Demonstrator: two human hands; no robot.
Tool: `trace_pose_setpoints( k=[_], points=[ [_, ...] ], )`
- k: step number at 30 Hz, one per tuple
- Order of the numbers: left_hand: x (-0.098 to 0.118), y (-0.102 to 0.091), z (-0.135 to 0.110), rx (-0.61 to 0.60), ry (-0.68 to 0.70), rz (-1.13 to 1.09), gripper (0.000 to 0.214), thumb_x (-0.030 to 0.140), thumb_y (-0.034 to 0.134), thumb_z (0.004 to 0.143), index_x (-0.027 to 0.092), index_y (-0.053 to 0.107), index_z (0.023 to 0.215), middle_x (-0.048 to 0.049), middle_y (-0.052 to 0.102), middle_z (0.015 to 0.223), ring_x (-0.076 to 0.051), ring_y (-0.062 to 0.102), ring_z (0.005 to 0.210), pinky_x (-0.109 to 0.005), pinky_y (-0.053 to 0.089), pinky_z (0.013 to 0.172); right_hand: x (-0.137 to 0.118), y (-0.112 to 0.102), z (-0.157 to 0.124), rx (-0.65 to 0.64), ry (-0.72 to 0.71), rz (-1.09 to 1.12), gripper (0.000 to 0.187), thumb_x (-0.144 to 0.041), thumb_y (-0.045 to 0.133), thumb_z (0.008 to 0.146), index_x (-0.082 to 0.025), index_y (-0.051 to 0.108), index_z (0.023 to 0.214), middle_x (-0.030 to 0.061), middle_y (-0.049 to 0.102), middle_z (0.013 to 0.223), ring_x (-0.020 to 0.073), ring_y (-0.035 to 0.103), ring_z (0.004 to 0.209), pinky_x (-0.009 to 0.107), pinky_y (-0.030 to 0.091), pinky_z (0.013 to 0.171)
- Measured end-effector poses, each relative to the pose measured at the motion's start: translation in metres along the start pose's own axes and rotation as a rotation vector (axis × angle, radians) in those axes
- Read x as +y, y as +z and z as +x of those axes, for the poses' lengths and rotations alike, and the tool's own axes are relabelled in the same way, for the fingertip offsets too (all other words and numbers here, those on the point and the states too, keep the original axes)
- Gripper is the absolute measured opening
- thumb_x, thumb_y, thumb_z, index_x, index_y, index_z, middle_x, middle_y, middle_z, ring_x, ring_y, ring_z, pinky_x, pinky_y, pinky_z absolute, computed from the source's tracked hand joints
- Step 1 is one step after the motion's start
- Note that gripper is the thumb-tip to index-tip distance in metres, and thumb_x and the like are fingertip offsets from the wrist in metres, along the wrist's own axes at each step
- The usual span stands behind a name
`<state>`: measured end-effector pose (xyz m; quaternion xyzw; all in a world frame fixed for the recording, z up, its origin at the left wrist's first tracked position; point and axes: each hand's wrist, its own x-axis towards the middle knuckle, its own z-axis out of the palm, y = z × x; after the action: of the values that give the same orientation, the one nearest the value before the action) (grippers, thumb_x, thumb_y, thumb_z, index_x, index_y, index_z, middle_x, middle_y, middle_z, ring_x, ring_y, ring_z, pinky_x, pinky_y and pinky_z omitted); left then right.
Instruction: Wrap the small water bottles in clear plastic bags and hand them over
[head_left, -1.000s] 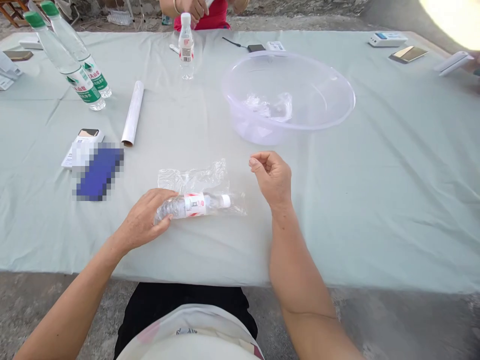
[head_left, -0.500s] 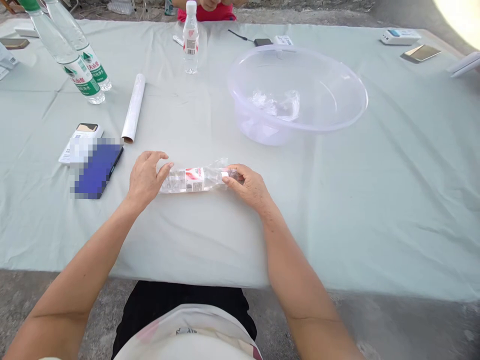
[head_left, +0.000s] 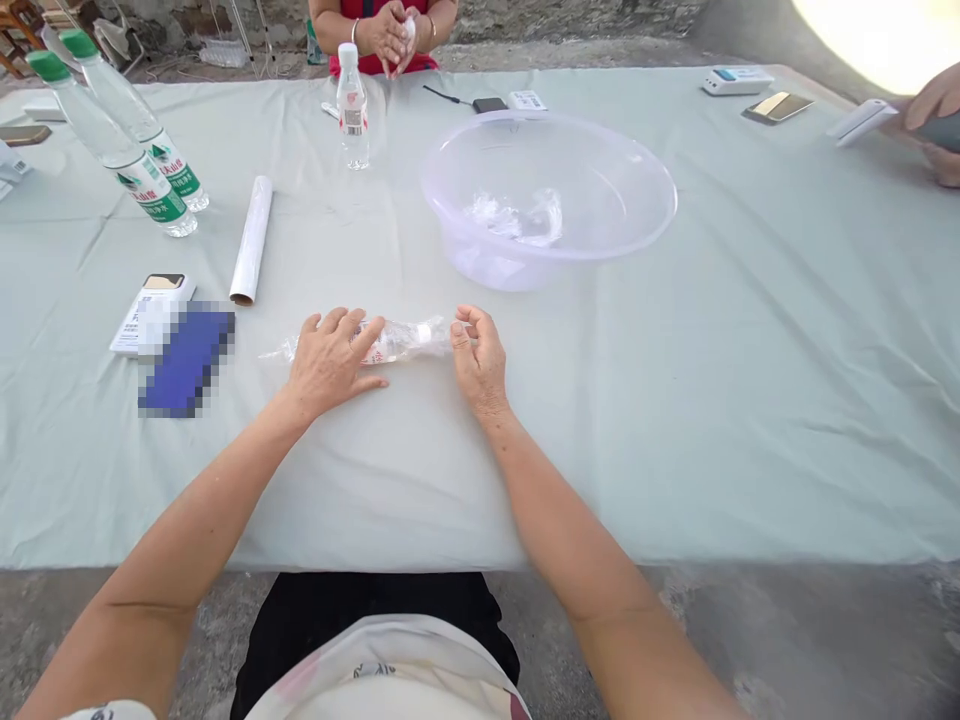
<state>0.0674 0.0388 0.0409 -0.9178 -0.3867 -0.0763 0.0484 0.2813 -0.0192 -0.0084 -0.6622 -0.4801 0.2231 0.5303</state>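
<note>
A clear plastic bottle (head_left: 390,345) with a white cap and red-and-white label lies on its side, loosely wrapped in clear plastic film (head_left: 279,352). Its cap points right. My left hand (head_left: 334,360) rests over the bottle's body with the fingers spread and covers much of the label. At the cap end, my right hand (head_left: 480,358) has its thumb and fingers pinched on the gathered end of the film. A white roll of film (head_left: 252,240) lies beyond my left hand.
A translucent purple basin (head_left: 551,255) holds crumpled clear plastic. Two green-capped bottles (head_left: 154,190) stand at the left, near a white box (head_left: 154,310) and a blurred blue phone (head_left: 191,360). Another white-capped bottle (head_left: 353,110) stands farther back. A person's hands (head_left: 394,38) are across the table.
My left hand has moved right and down onto the bottle. The bottle has turned over, its label now partly covered. My right hand has shifted from the cap to the film end.
</note>
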Motion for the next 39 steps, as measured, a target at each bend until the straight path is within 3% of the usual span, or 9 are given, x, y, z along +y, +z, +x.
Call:
trace_pose_setpoints(
  k=[5, 9, 15, 19, 22, 28, 33, 36, 39],
  points=[
    [0.003, -0.007, 0.016, -0.066, -0.235, 0.048, 0.054, 0.055, 0.066, 0.083, 0.030, 0.057, 0.131, -0.0120, 0.068, 0.102, -0.031, 0.064, 0.092, -0.038, 0.041, 0.075, -0.006, -0.011, -0.003, 0.091, -0.166, 0.095, 0.051, -0.057, 0.038, 0.098, -0.026, 0.051, 0.136, 0.0129, 0.053, 0.146, 0.0250, 0.054, 0.130, 0.043, 0.047, 0.104],
    [0.016, -0.023, 0.006, -0.121, -0.331, -0.192, 0.052, 0.053, 0.063, 0.082, 0.029, 0.052, 0.126, -0.0039, 0.068, 0.089, -0.026, 0.065, 0.081, -0.031, 0.038, 0.064, -0.013, -0.013, -0.004, 0.057, -0.357, 0.099, 0.052, -0.058, 0.035, 0.100, -0.025, 0.055, 0.135, 0.0116, 0.051, 0.150, 0.0245, 0.042, 0.145, 0.046, 0.036, 0.118],
    [0.049, -0.037, -0.023, -0.283, -0.405, -0.981, 0.046, 0.063, 0.069, 0.078, 0.023, 0.053, 0.094, 0.0018, 0.060, 0.083, -0.017, 0.059, 0.072, -0.027, 0.041, 0.059, -0.025, -0.006, -0.015, -0.207, -0.181, 0.547, 0.052, -0.069, 0.044, 0.094, -0.025, 0.064, 0.112, 0.0088, 0.074, 0.113, 0.0254, 0.068, 0.109, 0.043, 0.055, 0.094],
    [0.075, -0.019, -0.020, -0.443, -0.391, -1.720, 0.056, 0.071, 0.063, 0.080, 0.018, 0.060, 0.095, -0.0029, 0.062, 0.086, -0.017, 0.062, 0.071, -0.031, 0.050, 0.061, -0.035, -0.004, -0.020, -0.271, -0.006, 0.908, 0.047, -0.071, 0.044, 0.093, -0.027, 0.056, 0.104, 0.0018, 0.074, 0.082, 0.0204, 0.071, 0.077, 0.034, 0.056, 0.067],
    [0.091, -0.003, -0.013, -0.468, -0.479, -1.979, 0.063, 0.075, 0.066, 0.075, 0.015, 0.064, 0.097, -0.0050, 0.065, 0.086, -0.020, 0.067, 0.069, -0.033, 0.054, 0.058, -0.036, -0.007, -0.016, -0.245, 0.065, 0.923, 0.047, -0.072, 0.048, 0.091, -0.026, 0.055, 0.102, -0.0002, 0.071, 0.077, 0.0172, 0.068, 0.071, 0.029, 0.054, 0.063],
    [0.095, 0.013, -0.003, -0.348, -0.569, -2.141, 0.064, 0.074, 0.069, 0.074, 0.016, 0.068, 0.100, -0.0052, 0.071, 0.087, -0.021, 0.070, 0.069, -0.034, 0.058, 0.057, -0.025, -0.004, -0.014, -0.322, 0.110, 0.891, 0.066, -0.069, 0.052, 0.090, -0.036, 0.034, 0.145, 0.0034, 0.068, 0.125, 0.0202, 0.069, 0.108, 0.034, 0.058, 0.085],
    [0.072, 0.008, 0.011, 0.118, -0.613, -2.363, 0.058, 0.072, 0.047, 0.091, 0.019, 0.068, 0.102, -0.0041, 0.071, 0.082, -0.021, 0.072, 0.079, -0.033, 0.061, 0.071, -0.020, 0.015, -0.029, -0.515, -0.038, 0.547, 0.118, -0.076, 0.066, 0.077, -0.033, -0.006, 0.161, 0.0132, 0.038, 0.160, 0.0297, 0.048, 0.141, 0.049, 0.046, 0.111],
    [0.057, 0.007, 0.010, 0.267, -0.764, -2.467, 0.061, 0.075, 0.036, 0.093, 0.022, 0.067, 0.097, -0.0034, 0.071, 0.081, -0.022, 0.073, 0.088, -0.033, 0.061, 0.077, -0.016, 0.025, -0.036, -0.571, -0.270, 0.252, 0.126, -0.076, 0.075, 0.066, -0.031, 0.006, 0.161, 0.0149, 0.027, 0.164, 0.0346, 0.026, 0.153, 0.056, 0.037, 0.118],
    [0.048, 0.011, 0.001, 0.277, -0.913, -2.510, 0.060, 0.072, 0.032, 0.096, 0.023, 0.066, 0.099, -0.0036, 0.072, 0.084, -0.022, 0.072, 0.093, -0.034, 0.062, 0.080, -0.010, 0.027, -0.036, -0.598, -0.431, 0.090, 0.099, -0.075, 0.067, 0.077, -0.031, 0.027, 0.157, 0.0146, 0.036, 0.159, 0.0341, 0.031, 0.151, 0.056, 0.038, 0.118]
  ],
)
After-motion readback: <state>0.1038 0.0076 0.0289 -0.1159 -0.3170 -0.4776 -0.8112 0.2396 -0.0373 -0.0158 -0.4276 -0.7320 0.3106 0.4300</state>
